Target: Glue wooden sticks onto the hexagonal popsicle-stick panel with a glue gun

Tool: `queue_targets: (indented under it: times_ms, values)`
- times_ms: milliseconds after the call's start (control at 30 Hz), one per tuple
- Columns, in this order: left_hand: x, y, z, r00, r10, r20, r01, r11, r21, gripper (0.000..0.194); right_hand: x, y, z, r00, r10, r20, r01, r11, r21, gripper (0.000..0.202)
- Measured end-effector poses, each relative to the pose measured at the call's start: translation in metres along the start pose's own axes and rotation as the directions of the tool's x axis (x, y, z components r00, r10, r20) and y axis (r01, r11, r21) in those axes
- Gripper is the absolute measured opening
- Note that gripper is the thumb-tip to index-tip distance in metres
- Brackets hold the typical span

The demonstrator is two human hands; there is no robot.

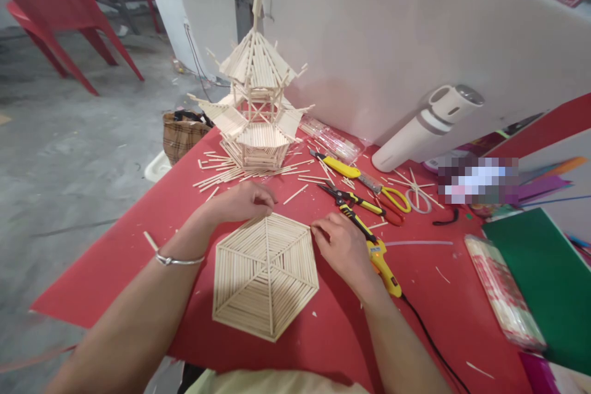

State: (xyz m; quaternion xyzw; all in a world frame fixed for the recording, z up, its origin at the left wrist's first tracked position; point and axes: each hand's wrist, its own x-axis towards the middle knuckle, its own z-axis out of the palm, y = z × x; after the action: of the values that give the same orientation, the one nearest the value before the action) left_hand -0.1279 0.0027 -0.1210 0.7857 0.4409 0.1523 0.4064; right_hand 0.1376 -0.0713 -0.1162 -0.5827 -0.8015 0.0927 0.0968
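Note:
A flat hexagonal panel of thin wooden sticks [265, 277] lies on the red tabletop in front of me, with ribs running from its middle to the corners. My left hand [249, 201] is closed, its fingertips pinched at the panel's top corner. At the upper right corner, my right hand [344, 249] has thumb and fingers pinched on the edge. Beyond the panel stands a tiered pagoda model [261, 111] built from similar sticks. Loose sticks [231, 175] are scattered around its base.
Right of my right hand lie a yellow glue gun [385, 268] with a black cord, pliers [355, 200], a utility knife [339, 166] and yellow-handled scissors [392, 197]. A white bottle [425, 129] leans by the wall. A stick pack [505, 295] and green board [545, 283] lie at right.

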Motion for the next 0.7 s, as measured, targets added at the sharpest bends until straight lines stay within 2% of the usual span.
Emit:
queue_targets:
  times_ms: [700]
  values:
    - [0.0002, 0.0015, 0.0016, 1.000, 0.013, -0.016, -0.013, 1.000, 0.010, 0.018, 0.0022, -0.0001, 0.0060, 1.000, -0.012, 0.013, 0.012, 1.000, -0.003, 0.019]
